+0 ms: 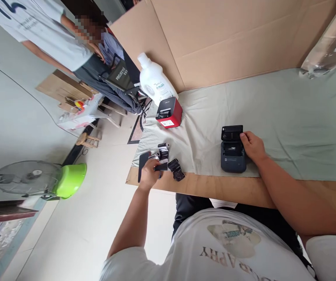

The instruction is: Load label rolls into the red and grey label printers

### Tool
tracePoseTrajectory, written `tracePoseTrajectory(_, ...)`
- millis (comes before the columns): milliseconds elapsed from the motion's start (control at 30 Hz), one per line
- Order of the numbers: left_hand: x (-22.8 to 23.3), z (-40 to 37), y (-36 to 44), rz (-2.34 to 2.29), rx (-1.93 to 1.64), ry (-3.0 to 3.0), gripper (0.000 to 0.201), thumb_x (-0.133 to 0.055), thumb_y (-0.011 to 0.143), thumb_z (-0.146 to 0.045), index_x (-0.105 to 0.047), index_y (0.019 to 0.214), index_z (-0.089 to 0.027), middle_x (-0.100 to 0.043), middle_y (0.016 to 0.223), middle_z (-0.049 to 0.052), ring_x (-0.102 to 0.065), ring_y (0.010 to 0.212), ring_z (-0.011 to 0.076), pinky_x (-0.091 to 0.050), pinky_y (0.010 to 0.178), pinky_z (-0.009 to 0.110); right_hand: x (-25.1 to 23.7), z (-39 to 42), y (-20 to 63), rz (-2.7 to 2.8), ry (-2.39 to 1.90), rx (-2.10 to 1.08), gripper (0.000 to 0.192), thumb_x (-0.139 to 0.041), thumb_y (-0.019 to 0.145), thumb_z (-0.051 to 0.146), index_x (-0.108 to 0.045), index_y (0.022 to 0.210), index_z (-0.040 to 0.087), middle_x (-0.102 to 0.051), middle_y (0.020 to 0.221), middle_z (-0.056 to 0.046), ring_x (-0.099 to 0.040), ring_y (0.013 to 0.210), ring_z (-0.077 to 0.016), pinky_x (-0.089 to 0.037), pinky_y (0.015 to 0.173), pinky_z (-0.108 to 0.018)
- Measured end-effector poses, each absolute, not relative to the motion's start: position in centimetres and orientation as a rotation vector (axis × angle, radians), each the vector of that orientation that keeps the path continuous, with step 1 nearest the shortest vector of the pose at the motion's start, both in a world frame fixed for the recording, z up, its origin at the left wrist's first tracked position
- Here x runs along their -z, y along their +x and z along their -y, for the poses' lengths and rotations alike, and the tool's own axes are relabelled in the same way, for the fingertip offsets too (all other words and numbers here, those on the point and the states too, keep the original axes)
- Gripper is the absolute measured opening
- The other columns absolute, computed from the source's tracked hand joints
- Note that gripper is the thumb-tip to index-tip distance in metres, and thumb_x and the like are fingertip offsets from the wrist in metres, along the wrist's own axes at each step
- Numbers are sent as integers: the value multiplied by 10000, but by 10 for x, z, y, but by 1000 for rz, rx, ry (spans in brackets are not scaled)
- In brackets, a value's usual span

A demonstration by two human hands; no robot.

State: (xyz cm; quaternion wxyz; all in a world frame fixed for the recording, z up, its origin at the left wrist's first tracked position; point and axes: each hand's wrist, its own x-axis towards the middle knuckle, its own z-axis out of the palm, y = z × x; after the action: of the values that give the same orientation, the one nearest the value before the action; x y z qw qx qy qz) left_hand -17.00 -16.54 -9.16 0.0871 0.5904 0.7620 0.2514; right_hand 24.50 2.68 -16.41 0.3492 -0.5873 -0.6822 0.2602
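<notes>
My right hand [253,146] grips the right edge of the raised lid [231,132] of a small dark label printer [233,159]. The printer lies open, with its inside showing. At the table's left end my left hand [149,173] is closed on a flat black piece [161,167], whose kind I cannot make out. Around that hand are shiny black ribbon rolls [163,150], including one with a loose tail [176,169] to its right. A dark phone-like slab [143,166] lies just left of the hand, partly covered by it.
A red and black box-shaped device [169,112] stands before a white jug [156,80]. Tall cardboard [238,39] borders the cloth-covered table [203,128]. A wrapped roll [328,43] lies at far right. People, a fan [29,177] and a green tub [72,179] are at left.
</notes>
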Motion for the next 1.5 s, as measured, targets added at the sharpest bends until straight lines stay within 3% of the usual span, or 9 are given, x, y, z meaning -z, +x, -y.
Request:
tracePoseTrajectory(167,89,183,-157,-2157,-208,1902,197,-763,649,-318,-637,757,-212,-618,1211,97,-577,1149,311,-481,1007,470,164,-26,246,1768,-1524,-677,770,-192,871,825,-663,920,218,-697,768,-112,-591,707,-263,-386,625,-354)
tracePoseTrajectory(267,84,172,-147,-2182,-291,1983,200,-683,792,-393,-619,745,-210,-663,1049,99,-585,1103,303,-449,1026,488,163,-26,246,1769,-1516,-684,765,-198,868,829,-663,921,225,-702,781,-115,-596,717,-268,-390,631,-361)
tracePoseTrajectory(367,86,149,-131,-2228,-395,2013,116,-560,873,-270,-656,902,-213,-685,1060,107,-579,1124,306,-420,1045,515,164,-27,246,1767,-1508,-685,751,-213,869,826,-661,913,226,-704,780,-114,-601,724,-271,-396,635,-363)
tracePoseTrajectory(533,98,117,-84,-2204,-200,2012,330,-585,716,-38,-682,986,-201,-611,1318,135,-410,1369,394,-257,1127,656,164,-26,244,1750,-1510,-714,743,-228,874,808,-664,935,209,-711,808,-118,-623,765,-273,-435,677,-372)
tracePoseTrajectory(733,90,103,-14,-1418,-420,2014,341,-578,825,-136,-646,1149,-216,-664,1091,91,-611,1068,260,-495,980,435,164,-25,243,1722,-1489,-761,683,-269,893,762,-671,960,214,-733,880,-116,-638,803,-268,-459,715,-378)
tracePoseTrajectory(900,82,76,37,-1198,-749,2023,327,-567,910,-261,-630,1231,-243,-622,1203,99,-594,1139,249,-478,1017,409,166,-27,243,1729,-1497,-765,631,-288,911,722,-672,959,223,-729,864,-101,-638,807,-261,-458,702,-364)
tracePoseTrajectory(1167,99,28,84,-1459,-638,2053,282,-630,830,-113,-636,1099,-198,-661,1136,99,-584,1124,293,-329,1096,508,167,-27,243,1739,-1487,-797,628,-284,917,714,-672,970,222,-738,902,-106,-642,799,-257,-450,687,-357)
tracePoseTrajectory(1333,110,23,83,-1527,-671,1978,132,-712,799,-176,-662,917,-210,-683,967,78,-563,1066,305,-343,1054,515,165,-26,242,1735,-1475,-816,658,-263,908,744,-669,974,229,-735,904,-104,-642,811,-259,-450,692,-358)
tracePoseTrajectory(1500,115,33,80,-1494,-733,2032,112,-630,898,-289,-702,906,-205,-675,1126,111,-517,1164,310,-348,1064,517,161,-24,243,1692,-1448,-841,704,-231,897,775,-673,975,234,-731,894,-105,-647,825,-265,-472,723,-375)
